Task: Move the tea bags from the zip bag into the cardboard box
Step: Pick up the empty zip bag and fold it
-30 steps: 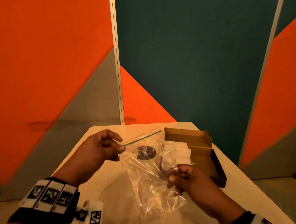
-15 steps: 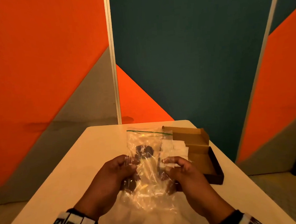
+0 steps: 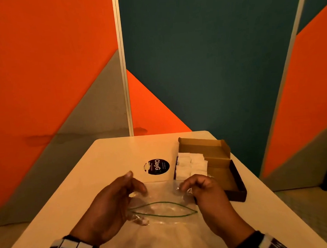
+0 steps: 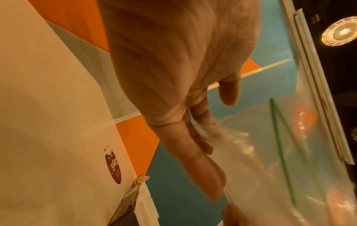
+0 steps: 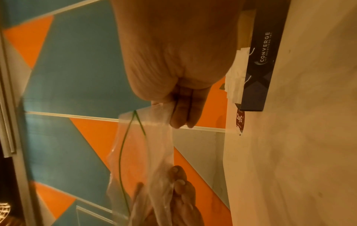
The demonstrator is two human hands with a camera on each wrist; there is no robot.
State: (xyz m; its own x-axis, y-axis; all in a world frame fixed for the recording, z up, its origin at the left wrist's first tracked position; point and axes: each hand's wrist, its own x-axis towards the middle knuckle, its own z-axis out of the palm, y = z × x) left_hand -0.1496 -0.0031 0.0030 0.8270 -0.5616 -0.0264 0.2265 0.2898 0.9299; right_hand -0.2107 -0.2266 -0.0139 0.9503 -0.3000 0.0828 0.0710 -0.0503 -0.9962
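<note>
The clear zip bag (image 3: pixel 163 201) is held flat just above the table between both hands, its green zip line open and facing me. No tea bag shows inside it. My left hand (image 3: pixel 133 186) grips its left side, the plastic bunched in the fingers (image 4: pixel 203 134). My right hand (image 3: pixel 188 187) pinches the bag's right corner (image 5: pixel 164 117). Several white tea bags (image 3: pixel 191 166) lie stacked in the left half of the open cardboard box (image 3: pixel 223 158), just beyond my right hand.
A round dark "ClayG" sticker (image 3: pixel 156 167) is stuck to the pale table (image 3: pixel 111 164), left of the box. The box's dark outer wall (image 5: pixel 264 61) reads "CONVERGE". Orange, teal and grey wall panels stand close behind the table's far edge.
The bag has been turned over and brought down toward me, so its open zip mouth now faces me. Both hands shifted to its far corners. The sticker is uncovered.
</note>
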